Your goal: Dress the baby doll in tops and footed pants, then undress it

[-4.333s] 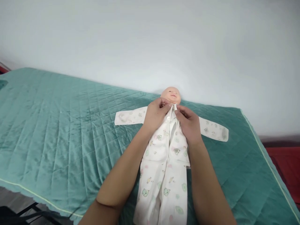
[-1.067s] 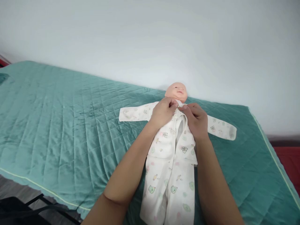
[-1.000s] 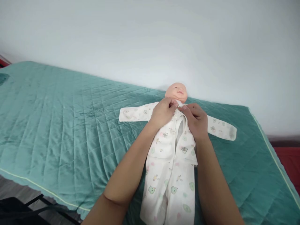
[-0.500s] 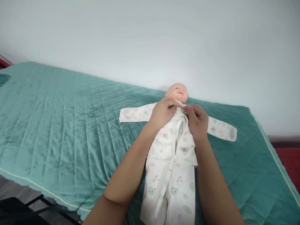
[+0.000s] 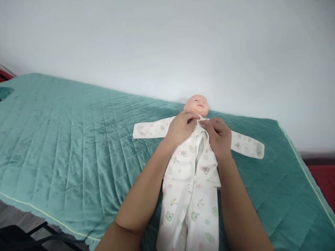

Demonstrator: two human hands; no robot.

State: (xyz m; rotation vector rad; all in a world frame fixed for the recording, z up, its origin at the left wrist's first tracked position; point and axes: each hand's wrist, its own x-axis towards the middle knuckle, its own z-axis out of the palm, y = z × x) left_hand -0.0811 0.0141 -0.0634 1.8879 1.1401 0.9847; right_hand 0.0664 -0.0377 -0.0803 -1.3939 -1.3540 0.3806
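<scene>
A baby doll (image 5: 196, 104) lies on its back in a white printed jacket (image 5: 180, 162) and matching trousers (image 5: 178, 209). Both sleeves stretch out to the sides. At the neck, my left hand (image 5: 181, 127) pinches one front edge of the jacket, its fingers closed near the collar. My right hand (image 5: 218, 136) grips the opposite edge at the same spot, thumb and forefinger together. Between the fingertips the two edges meet; the fastening there is too small to make out. Below my hands the jacket front hangs open in a narrow gap.
The doll lies on a green quilted cover (image 5: 78, 146) over a bed, its head close to the pale wall (image 5: 157, 45). Red items (image 5: 323, 184) show beyond the right edge. A black object with bars (image 5: 23, 237) stands at the lower left by the floor.
My right fingertips have shifted slightly left, nearer my left fingers at the collar. The whole view has moved a little; the doll lies as before.
</scene>
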